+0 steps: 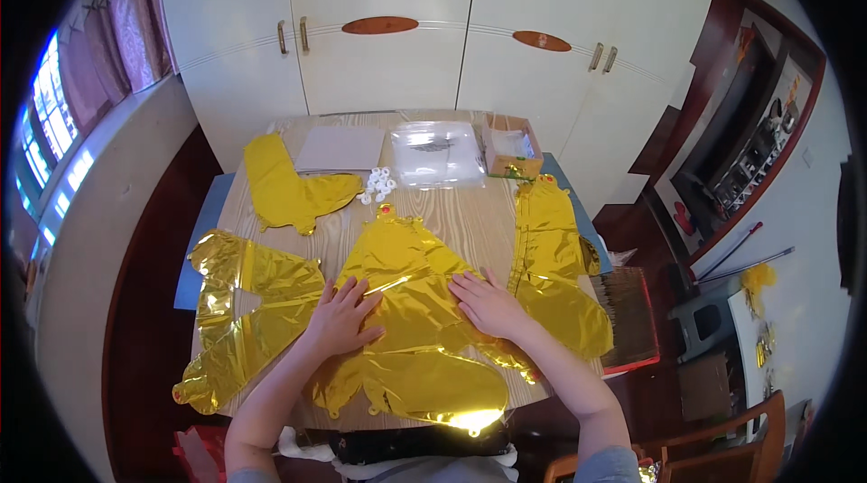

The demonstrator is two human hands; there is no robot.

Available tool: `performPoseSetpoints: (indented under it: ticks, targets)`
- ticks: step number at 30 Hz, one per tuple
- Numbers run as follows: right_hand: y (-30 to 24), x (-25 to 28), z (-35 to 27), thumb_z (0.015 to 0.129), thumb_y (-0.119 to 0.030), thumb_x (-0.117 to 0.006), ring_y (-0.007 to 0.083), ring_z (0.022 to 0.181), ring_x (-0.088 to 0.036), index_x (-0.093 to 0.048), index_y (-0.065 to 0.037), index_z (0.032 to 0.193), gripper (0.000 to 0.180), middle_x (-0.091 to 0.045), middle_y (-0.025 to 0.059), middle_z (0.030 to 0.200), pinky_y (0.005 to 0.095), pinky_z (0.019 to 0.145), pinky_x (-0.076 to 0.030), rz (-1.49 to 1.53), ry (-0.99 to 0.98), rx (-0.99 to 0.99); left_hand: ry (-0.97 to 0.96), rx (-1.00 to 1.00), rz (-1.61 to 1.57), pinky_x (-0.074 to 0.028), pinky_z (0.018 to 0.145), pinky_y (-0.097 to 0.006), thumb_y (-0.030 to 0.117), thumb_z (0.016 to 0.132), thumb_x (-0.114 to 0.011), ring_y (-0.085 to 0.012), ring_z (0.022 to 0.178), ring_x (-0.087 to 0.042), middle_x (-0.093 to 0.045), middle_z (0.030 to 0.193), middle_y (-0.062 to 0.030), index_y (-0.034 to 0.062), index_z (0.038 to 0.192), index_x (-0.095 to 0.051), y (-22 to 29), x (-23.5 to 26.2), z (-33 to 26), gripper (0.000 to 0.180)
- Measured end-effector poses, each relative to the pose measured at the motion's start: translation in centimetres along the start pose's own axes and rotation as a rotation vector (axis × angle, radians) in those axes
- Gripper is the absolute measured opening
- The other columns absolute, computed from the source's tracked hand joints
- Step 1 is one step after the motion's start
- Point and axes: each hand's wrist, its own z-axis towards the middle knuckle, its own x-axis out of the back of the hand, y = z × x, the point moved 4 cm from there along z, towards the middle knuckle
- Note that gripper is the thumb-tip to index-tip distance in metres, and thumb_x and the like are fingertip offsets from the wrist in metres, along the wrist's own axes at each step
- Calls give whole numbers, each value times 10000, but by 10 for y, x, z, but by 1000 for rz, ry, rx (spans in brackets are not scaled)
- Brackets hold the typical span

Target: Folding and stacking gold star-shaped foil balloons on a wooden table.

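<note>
A flat, uninflated gold foil balloon [411, 316] is spread across the middle of the table, with a small red spot on the tab at its far end. My left hand [343, 317] lies on its left side, fingers stretched out. On its right side rests my right hand [488, 305], also flat with the fingers apart. To the left is another gold foil balloon [287, 277], creased and shiny. A third foil balloon [549, 244] lies along the right edge. Farther back on the left sits a bent foil balloon [275, 181].
On the wood-grain table [465, 226], a pile of small white rings [377, 186] sits beside a pale flat sheet [340, 149]. Clear plastic bags [438, 156] and an open cardboard box [515, 164] stand behind. White cabinets [379, 68] border the far edge; a wooden chair [722, 447] is at lower right.
</note>
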Motion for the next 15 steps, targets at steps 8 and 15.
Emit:
performPoseSetpoints:
  ticks: [8,15]
  targets:
    - [-6,4,-7,991,-308,-433,289,1382,-360,-413,-101,1425,481,-415,114,1473,558,1143,-213,84,31,-7,93,-57,-56,-191,1141,-574,614,844,-563,-380,1416,-272,-375,1472,-190,145,1386,-461,8,-5,9,724]
    - [-3,15,-8,954,-411,-503,312,1383,-356,-505,-163,1371,485,-419,111,1472,588,1138,-202,101,39,21,52,-57,-11,-216,1121,-591,630,850,-549,-398,1402,-287,-349,1496,-180,253,1446,-410,11,-9,6,719]
